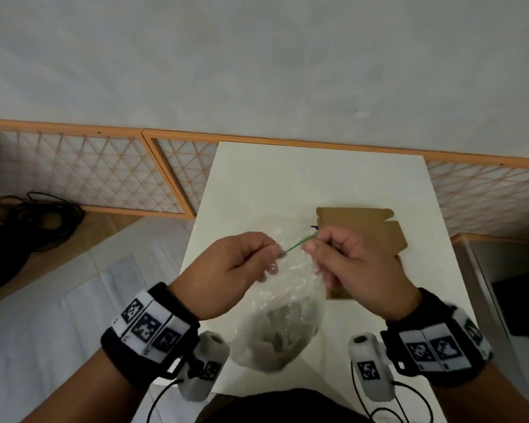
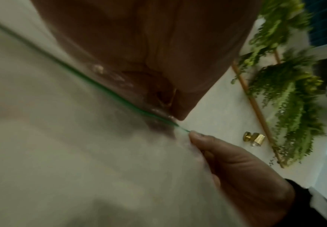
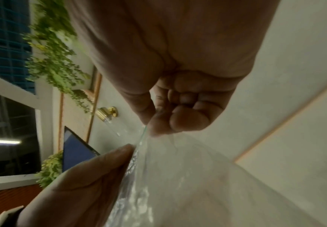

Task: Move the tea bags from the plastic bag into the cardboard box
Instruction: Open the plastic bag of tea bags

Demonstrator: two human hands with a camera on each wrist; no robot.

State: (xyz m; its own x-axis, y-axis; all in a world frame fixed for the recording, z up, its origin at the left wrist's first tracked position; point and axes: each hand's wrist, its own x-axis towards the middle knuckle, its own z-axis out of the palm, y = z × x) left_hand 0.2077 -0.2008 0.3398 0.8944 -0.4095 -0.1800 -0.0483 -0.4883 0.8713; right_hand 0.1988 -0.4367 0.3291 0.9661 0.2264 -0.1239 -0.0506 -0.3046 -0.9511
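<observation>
A clear plastic bag [image 1: 275, 325] hangs over the white table [image 1: 287, 184], with pale tea bags [image 1: 277, 335] bunched in its bottom. A green zip strip [image 1: 298, 245] runs along its mouth. My left hand [image 1: 274, 256] pinches the left end of the mouth, and my right hand [image 1: 310, 248] pinches the right end. In the left wrist view the green strip [image 2: 100, 90] stretches from my left fingers [image 2: 170, 98] to my right thumb [image 2: 201, 139]. In the right wrist view the bag [image 3: 178, 176] is blurred. A flat brown cardboard box [image 1: 361, 227] lies on the table behind my right hand, partly hidden.
The table is small, with its near edge under my wrists. Coiled black cables [image 1: 28, 227] lie on the floor at the left. Orange-framed lattice panels [image 1: 89, 169] line the wall. A dark object [image 1: 519, 306] sits low at the right.
</observation>
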